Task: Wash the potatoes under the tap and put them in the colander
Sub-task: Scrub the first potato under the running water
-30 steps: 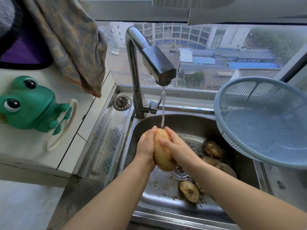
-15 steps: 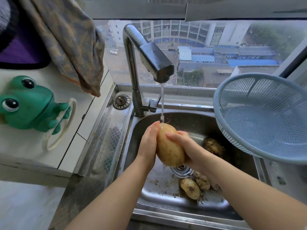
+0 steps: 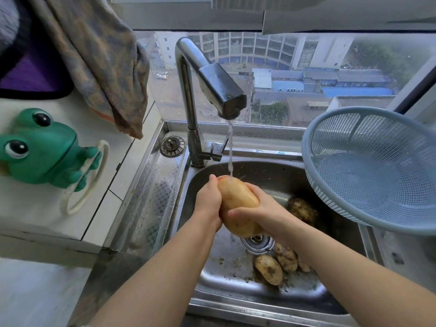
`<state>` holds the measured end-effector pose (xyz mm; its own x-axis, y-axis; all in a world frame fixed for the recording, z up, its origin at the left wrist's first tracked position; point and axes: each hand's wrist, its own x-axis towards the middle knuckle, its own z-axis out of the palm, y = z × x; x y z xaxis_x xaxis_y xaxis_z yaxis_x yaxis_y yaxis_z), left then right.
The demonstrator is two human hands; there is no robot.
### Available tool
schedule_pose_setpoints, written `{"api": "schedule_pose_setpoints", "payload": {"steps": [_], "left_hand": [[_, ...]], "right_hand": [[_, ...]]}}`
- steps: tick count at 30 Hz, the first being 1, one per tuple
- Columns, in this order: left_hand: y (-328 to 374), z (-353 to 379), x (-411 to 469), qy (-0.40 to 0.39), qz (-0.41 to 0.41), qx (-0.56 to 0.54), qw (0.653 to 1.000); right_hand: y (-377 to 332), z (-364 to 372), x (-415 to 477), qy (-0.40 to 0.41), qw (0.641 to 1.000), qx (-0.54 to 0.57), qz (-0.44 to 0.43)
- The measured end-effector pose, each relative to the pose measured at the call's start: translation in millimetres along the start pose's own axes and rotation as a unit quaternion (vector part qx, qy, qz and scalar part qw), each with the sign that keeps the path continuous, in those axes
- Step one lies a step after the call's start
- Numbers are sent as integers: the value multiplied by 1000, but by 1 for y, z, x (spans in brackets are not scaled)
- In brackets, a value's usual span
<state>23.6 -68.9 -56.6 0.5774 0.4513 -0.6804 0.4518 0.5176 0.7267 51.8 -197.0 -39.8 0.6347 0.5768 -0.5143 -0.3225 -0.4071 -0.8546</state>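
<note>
left hand: is pressed to the left flank of the held potato, with the fingers curled round its far side.
right hand: is clamped on the same potato from the right, with the thumb laid across its lower front.
hands together: are set close, parted only by the potato gripped between them.
held potato: a large, pale, clean-skinned one is held lengthwise and slightly tilted, its upper end level with the left fingertips.
water stream: is seen falling onto the top end of the held potato, just beside the left knuckles, and small drops are thrown off there.
tap: is mounted beyond and above the hands, with the spout angled toward them.
sink: is spread beneath both hands, and specks of soil are scattered over its floor.
drain: is partly hidden directly under the held potato.
muddy potatoes: a cluster is left on the sink floor below the right wrist.
lone muddy potato: is lodged just right of the right hand, against the sink wall.
colander: a pale blue one is propped tilted on the sink's right edge, right of and beyond the right hand, well apart from it.
strainer plug: is laid on the ledge beyond and left of the left hand, beside the tap's base.
green frog: is fixed to the tiled surface far left of the left hand.
cloth: is hung above that surface, beyond and left of the hands.
</note>
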Motion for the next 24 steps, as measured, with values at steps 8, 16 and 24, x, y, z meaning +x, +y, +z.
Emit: {"api": "schedule_pose_setpoints", "payload": {"steps": [8,16,24], "left_hand": [[-30,-11,-11,-144,207,151,956],[-13,-2,-7,-30,7,28,999],[-29,-9,-13,-114,111,112,981]], "right_hand": [[1,-4,-3,1,970,211,122],[5,16,-1,41,988,132,66],[0,10,-4,58,967,209,132]]}}
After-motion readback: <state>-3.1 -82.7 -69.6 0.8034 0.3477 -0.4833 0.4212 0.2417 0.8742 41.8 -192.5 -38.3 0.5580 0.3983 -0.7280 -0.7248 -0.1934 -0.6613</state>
